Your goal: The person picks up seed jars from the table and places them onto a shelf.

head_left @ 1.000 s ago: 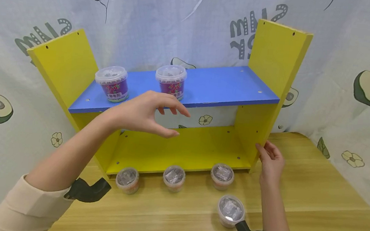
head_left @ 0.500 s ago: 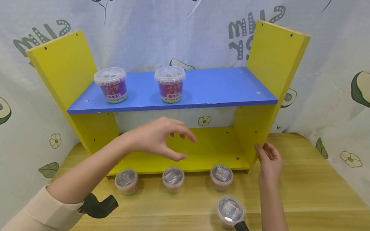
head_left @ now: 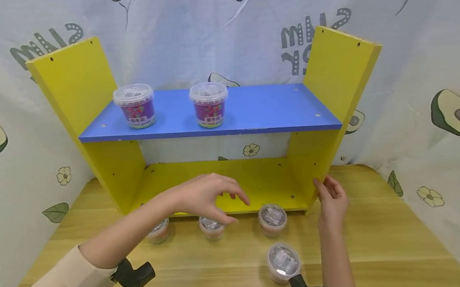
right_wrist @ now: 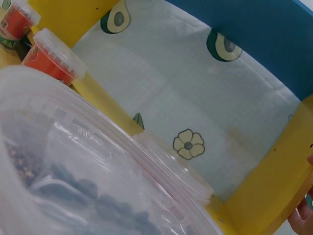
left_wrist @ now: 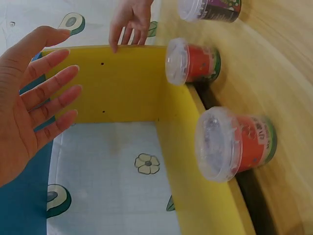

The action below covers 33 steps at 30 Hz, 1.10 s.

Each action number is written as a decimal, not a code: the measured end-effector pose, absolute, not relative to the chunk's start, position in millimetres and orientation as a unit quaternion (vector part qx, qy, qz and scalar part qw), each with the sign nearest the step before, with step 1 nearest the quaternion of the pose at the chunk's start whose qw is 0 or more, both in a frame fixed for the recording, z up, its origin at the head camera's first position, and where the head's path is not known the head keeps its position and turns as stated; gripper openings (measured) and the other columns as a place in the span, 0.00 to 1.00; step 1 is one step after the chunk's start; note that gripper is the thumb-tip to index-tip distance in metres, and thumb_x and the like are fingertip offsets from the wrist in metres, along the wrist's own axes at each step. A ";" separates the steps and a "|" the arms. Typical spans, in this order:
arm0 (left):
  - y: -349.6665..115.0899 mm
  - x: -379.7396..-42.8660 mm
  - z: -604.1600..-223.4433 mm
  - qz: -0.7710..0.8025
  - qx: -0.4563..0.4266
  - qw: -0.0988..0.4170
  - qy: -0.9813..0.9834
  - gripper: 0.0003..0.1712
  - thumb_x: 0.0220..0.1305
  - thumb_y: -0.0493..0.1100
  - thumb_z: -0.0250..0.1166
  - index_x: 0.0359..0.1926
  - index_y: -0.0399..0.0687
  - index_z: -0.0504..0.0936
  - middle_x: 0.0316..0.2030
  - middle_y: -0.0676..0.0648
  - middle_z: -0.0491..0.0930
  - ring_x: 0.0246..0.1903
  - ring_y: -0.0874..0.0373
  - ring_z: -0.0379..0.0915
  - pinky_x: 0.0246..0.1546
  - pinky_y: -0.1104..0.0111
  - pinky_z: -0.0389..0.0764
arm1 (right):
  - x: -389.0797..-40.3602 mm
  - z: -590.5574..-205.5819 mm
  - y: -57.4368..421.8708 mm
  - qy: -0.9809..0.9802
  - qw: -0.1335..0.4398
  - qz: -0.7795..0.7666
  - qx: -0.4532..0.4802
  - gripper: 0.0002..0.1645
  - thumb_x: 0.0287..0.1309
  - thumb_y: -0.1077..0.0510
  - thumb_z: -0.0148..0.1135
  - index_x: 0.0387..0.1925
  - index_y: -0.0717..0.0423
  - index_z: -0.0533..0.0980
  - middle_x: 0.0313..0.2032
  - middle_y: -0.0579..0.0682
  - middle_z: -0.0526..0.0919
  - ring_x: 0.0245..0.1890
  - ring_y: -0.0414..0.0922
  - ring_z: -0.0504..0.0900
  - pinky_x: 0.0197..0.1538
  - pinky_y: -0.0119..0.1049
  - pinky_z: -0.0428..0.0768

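My left hand (head_left: pixel 207 197) hangs in front of the yellow and blue shelf (head_left: pixel 267 105), thumb and fingers apart in a loose C with nothing between them. In the head view its thumb overlaps the lid of a small tub (head_left: pixel 211 232) on the table; the left wrist view gives that side's tubs red labels (left_wrist: pixel 252 142). My right hand (head_left: pixel 334 206) grips the front edge of the shelf's right side panel (head_left: pixel 317 157), thumb on the near face, fingers behind. Two purple-labelled tubs (head_left: pixel 138 114) with clear lids stand upright on the blue board.
Other lidded tubs stand on the wooden table (head_left: pixel 391 254): one at the left (head_left: pixel 159 234), one near the right panel (head_left: pixel 272 220), one closer to me (head_left: pixel 283 263). A printed cloth (head_left: pixel 175 25) hangs behind the shelf.
My left hand has come down and to the right, from before the blue board to above the tubs on the table. My right hand keeps its grip on the side panel.
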<state>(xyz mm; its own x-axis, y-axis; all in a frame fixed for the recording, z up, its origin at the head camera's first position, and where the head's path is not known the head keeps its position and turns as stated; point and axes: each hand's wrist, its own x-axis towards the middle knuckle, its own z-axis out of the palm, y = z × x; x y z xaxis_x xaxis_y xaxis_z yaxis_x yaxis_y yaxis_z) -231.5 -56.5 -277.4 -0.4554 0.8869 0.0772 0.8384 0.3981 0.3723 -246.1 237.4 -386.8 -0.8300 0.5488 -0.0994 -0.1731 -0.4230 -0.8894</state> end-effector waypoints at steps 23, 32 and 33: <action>-2.9 -223.9 -323.8 0.106 0.545 0.100 0.826 0.28 0.53 0.55 0.67 0.57 0.62 0.74 0.56 0.60 0.72 0.57 0.65 0.66 0.56 0.71 0.67 | -245.5 -387.1 238.7 -0.488 0.232 0.818 -0.199 0.10 0.48 0.66 0.67 0.31 0.50 0.78 0.33 0.41 0.79 0.34 0.34 0.77 0.37 0.20 0.75; 28.1 -221.0 -345.2 0.095 0.566 0.139 0.807 0.34 0.52 0.53 0.69 0.61 0.56 0.71 0.59 0.58 0.71 0.57 0.67 0.64 0.57 0.78 0.63 | -244.8 -387.1 235.9 -0.497 0.235 0.813 -0.190 0.10 0.48 0.66 0.67 0.32 0.50 0.78 0.32 0.40 0.80 0.33 0.33 0.78 0.38 0.21 0.76; 29.6 -220.7 -348.4 0.095 0.569 0.141 0.805 0.34 0.52 0.53 0.69 0.61 0.56 0.71 0.59 0.58 0.70 0.58 0.67 0.64 0.58 0.78 0.61 | -244.9 -387.2 235.5 -0.499 0.235 0.813 -0.189 0.10 0.48 0.66 0.67 0.32 0.50 0.78 0.32 0.40 0.80 0.33 0.33 0.78 0.38 0.21 0.76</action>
<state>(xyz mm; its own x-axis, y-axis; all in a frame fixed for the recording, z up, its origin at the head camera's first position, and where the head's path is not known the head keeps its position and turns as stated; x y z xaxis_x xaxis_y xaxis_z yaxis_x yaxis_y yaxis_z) -220.7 29.6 -348.4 -0.3136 0.9420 -0.1200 0.8885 0.3356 0.3131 -244.9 235.5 -387.2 -0.8182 0.5703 -0.0721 -0.1942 -0.3923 -0.8991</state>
